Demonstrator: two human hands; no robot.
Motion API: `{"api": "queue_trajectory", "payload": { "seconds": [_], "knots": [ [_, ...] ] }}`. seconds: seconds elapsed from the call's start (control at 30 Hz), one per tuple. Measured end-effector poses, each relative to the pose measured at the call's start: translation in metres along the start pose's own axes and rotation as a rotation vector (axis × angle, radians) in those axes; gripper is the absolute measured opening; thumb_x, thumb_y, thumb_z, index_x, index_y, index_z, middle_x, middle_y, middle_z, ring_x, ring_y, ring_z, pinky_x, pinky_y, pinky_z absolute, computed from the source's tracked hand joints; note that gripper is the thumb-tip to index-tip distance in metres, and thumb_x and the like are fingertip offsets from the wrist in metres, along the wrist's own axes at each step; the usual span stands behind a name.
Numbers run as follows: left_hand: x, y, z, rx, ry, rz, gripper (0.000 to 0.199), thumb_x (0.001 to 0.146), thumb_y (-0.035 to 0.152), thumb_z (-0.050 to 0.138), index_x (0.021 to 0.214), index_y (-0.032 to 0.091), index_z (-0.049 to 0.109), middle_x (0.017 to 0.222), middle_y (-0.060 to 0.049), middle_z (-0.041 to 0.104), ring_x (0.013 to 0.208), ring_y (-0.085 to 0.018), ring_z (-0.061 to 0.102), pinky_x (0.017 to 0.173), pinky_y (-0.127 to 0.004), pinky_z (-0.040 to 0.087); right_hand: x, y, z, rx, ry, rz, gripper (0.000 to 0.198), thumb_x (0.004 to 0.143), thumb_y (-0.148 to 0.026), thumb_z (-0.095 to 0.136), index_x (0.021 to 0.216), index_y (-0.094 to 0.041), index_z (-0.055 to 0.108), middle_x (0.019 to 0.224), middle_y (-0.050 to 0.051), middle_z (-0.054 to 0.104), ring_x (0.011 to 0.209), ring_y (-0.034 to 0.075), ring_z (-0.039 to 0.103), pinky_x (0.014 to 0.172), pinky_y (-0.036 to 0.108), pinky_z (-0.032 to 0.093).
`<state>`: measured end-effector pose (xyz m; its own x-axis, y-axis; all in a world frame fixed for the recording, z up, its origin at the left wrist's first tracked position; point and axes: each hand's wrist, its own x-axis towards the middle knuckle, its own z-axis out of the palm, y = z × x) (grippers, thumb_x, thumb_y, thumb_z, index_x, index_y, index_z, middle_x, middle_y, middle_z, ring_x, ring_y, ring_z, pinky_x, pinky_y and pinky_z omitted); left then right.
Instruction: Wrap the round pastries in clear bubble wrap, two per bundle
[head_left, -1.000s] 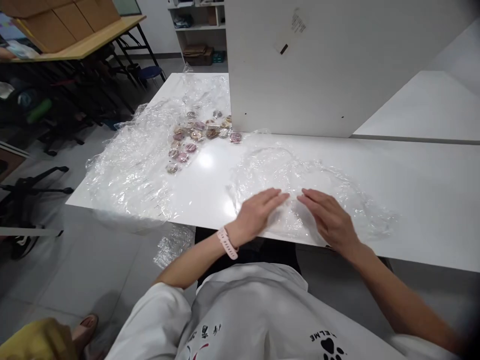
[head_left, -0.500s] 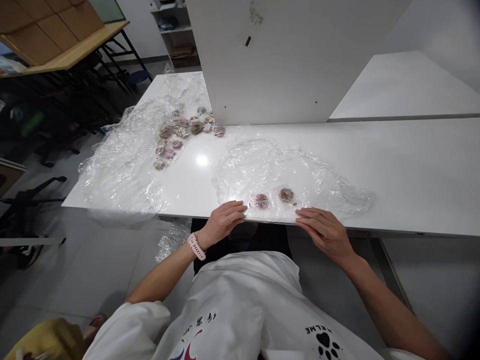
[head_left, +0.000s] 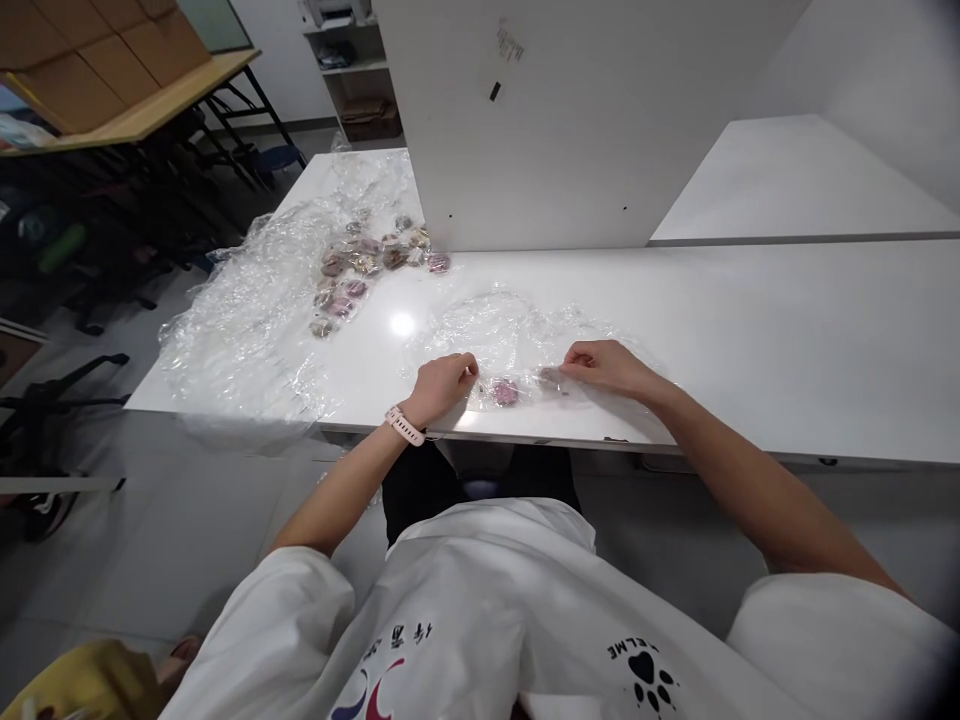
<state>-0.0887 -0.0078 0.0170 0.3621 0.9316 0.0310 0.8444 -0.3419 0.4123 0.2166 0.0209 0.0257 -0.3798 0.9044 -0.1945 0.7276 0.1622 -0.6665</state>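
A sheet of crinkled clear plastic wrap (head_left: 491, 325) lies at the table's front edge. Its near part is lifted and folded over two small round items, one pink (head_left: 505, 392) and one brownish (head_left: 552, 380), the latter blurred by film. My left hand (head_left: 444, 385), with a pale wristband, pinches the wrap just left of the pink item. On the other side, my right hand (head_left: 611, 368) pinches it beside the brownish item. Both hands are closed, thumbs against fingertips.
On the white table (head_left: 787, 350), several small wrapped round items (head_left: 365, 262) lie left of centre. A large heap of clear plastic (head_left: 247, 310) spreads over the left end and hangs off the edge. A tall white panel (head_left: 540, 140) stands behind.
Both hands have gone from the table's front edge up and away from me, carrying the wrap's near edge over the two items. Their fingers have closed into pinches.
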Motion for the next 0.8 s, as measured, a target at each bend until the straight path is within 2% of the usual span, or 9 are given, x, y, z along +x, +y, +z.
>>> {"api": "queue_trajectory", "payload": {
  "seconds": [0.1, 0.2, 0.3, 0.37, 0.43, 0.5, 0.57, 0.67, 0.8],
  "knots": [
    [-0.004, 0.003, 0.008, 0.117, 0.215, 0.017, 0.016, 0.092, 0.013, 0.049, 0.095, 0.019, 0.064, 0.1, -0.01, 0.071, 0.092, -0.026, 0.065, 0.075, -0.041, 0.052, 0.012, 0.003, 0.006, -0.061, 0.015, 0.05, 0.03, 0.085, -0.049, 0.061, 0.075, -0.021, 0.063, 0.07, 0.001, 0.062, 0.062, 0.014, 0.052, 0.057, 0.028, 0.034],
    [-0.017, 0.018, 0.019, 0.142, 0.412, 0.167, 0.025, 0.094, 0.01, 0.046, 0.11, 0.021, 0.062, 0.124, -0.011, 0.066, 0.118, -0.03, 0.059, 0.094, -0.051, 0.048, 0.017, 0.003, 0.005, -0.058, -0.011, 0.046, 0.029, 0.085, -0.049, 0.061, 0.077, -0.021, 0.064, 0.072, 0.002, 0.063, 0.063, 0.014, 0.053, 0.058, 0.028, 0.035],
    [-0.029, 0.036, 0.035, 0.111, 0.249, 0.392, 0.033, 0.098, 0.024, 0.047, 0.13, 0.017, 0.053, 0.136, -0.014, 0.06, 0.129, -0.03, 0.054, 0.104, -0.05, 0.045, 0.02, -0.001, 0.001, -0.154, 0.013, 0.031, 0.029, 0.088, -0.047, 0.059, 0.08, -0.02, 0.067, 0.074, 0.003, 0.065, 0.065, 0.015, 0.055, 0.06, 0.028, 0.037],
    [-0.031, 0.041, 0.044, 0.112, 0.128, 0.446, 0.047, 0.098, 0.033, 0.05, 0.14, 0.012, 0.044, 0.145, -0.019, 0.052, 0.137, -0.032, 0.047, 0.109, -0.049, 0.042, 0.017, -0.006, 0.002, -0.317, 0.209, -0.04, 0.03, 0.094, -0.042, 0.053, 0.084, -0.02, 0.069, 0.08, 0.006, 0.069, 0.073, 0.018, 0.059, 0.067, 0.032, 0.041],
    [-0.028, 0.04, 0.049, 0.085, 0.098, 0.43, 0.052, 0.098, 0.034, 0.052, 0.143, 0.011, 0.04, 0.146, -0.02, 0.05, 0.137, -0.032, 0.047, 0.11, -0.048, 0.042, 0.01, -0.009, 0.008, -0.45, 0.371, -0.253, 0.032, 0.098, -0.041, 0.049, 0.094, -0.019, 0.071, 0.094, 0.01, 0.072, 0.09, 0.024, 0.063, 0.08, 0.039, 0.044],
    [-0.022, 0.035, 0.049, 0.025, 0.11, 0.403, 0.048, 0.098, 0.031, 0.052, 0.142, 0.014, 0.041, 0.143, -0.018, 0.054, 0.132, -0.03, 0.052, 0.107, -0.046, 0.045, 0.001, -0.008, 0.018, -0.489, 0.339, -0.519, 0.036, 0.097, -0.047, 0.051, 0.114, -0.02, 0.069, 0.116, 0.012, 0.07, 0.11, 0.027, 0.06, 0.094, 0.044, 0.043],
    [-0.016, 0.03, 0.046, -0.032, 0.115, 0.387, 0.041, 0.098, 0.026, 0.051, 0.137, 0.017, 0.043, 0.136, -0.016, 0.059, 0.124, -0.028, 0.057, 0.102, -0.045, 0.049, -0.007, -0.002, 0.03, -0.476, 0.222, -0.661, 0.048, 0.095, -0.05, 0.055, 0.132, -0.021, 0.06, 0.134, 0.012, 0.063, 0.124, 0.028, 0.055, 0.101, 0.044, 0.043],
    [-0.012, 0.024, 0.037, -0.112, 0.077, 0.38, 0.029, 0.1, 0.023, 0.046, 0.129, 0.018, 0.048, 0.123, -0.014, 0.065, 0.113, -0.025, 0.062, 0.093, -0.042, 0.053, -0.014, 0.01, 0.04, -0.415, 0.192, -0.6, 0.042, 0.099, -0.039, 0.046, 0.136, -0.02, 0.057, 0.137, 0.012, 0.061, 0.126, 0.027, 0.056, 0.101, 0.044, 0.046],
    [-0.012, 0.017, 0.015, -0.347, -0.017, 0.292, 0.023, 0.102, 0.031, 0.043, 0.118, 0.019, 0.055, 0.106, -0.009, 0.071, 0.091, -0.02, 0.068, 0.078, -0.033, 0.053, -0.017, 0.009, 0.028, -0.2, 0.15, -0.377, 0.035, 0.099, -0.04, 0.043, 0.116, -0.022, 0.068, 0.105, 0.008, 0.074, 0.094, 0.024, 0.069, 0.079, 0.037, 0.052]
  ]
}}
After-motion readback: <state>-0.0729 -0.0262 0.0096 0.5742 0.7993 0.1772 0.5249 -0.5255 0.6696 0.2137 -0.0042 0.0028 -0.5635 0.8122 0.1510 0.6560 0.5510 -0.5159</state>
